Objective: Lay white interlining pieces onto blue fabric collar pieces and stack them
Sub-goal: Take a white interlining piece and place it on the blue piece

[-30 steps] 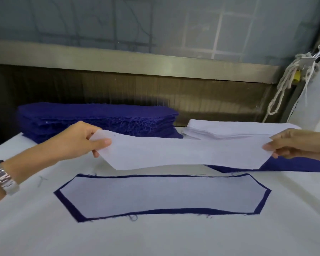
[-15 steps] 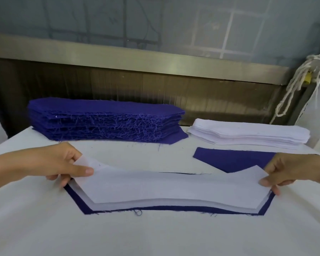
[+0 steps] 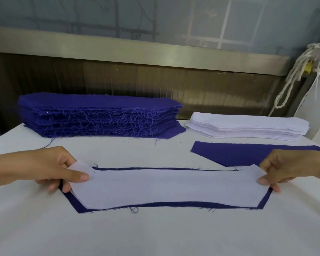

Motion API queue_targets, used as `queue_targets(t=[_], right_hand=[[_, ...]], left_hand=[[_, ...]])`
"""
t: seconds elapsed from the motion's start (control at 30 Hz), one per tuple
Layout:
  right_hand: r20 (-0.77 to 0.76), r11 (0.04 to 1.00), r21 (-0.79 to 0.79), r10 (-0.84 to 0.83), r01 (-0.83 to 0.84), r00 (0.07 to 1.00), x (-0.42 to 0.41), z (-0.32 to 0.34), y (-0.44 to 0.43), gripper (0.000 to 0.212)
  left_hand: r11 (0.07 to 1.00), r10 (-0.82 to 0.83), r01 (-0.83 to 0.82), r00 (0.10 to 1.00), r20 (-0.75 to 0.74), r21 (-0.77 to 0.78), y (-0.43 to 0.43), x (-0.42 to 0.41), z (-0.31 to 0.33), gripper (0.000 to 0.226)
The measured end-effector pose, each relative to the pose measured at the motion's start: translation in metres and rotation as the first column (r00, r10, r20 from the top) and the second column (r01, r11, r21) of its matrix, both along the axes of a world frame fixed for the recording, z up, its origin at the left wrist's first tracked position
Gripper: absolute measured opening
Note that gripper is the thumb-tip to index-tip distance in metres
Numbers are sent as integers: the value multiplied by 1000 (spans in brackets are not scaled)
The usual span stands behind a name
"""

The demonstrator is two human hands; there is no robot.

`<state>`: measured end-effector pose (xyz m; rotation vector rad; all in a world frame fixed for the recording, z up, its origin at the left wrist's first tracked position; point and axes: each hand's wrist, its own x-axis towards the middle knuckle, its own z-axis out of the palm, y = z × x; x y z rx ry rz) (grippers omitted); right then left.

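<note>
White interlining piece (image 3: 166, 187) lying lengthwise left to right on blue collar piece (image 3: 155, 205), left hand (image 3: 50, 169) pinching its left end, right hand (image 3: 292, 167) pinching its right end

A garment workshop: stacked blue collar pieces (image 3: 100, 115) on a padded table (image 3: 155, 233).

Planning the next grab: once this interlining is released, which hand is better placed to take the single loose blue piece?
Right. The right hand pinches the white interlining at the end just in front of the loose blue piece; the left hand pinches the opposite end, farthest from it.
</note>
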<state>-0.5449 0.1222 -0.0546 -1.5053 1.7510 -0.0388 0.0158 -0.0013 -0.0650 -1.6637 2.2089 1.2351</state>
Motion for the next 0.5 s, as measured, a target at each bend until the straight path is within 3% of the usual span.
queue_targets(t=[0.37,0.5], right_hand=[[-34,1000,-2,3,-3,999,8,-1,0,43],[-27,1000,-22,5,-6,1000,9,1,2,47]], left_hand=[[998,41,-41,999,1,-54,3,1,-1,72],[993,53,-54,999,-8,-107,1,5,-5,88]])
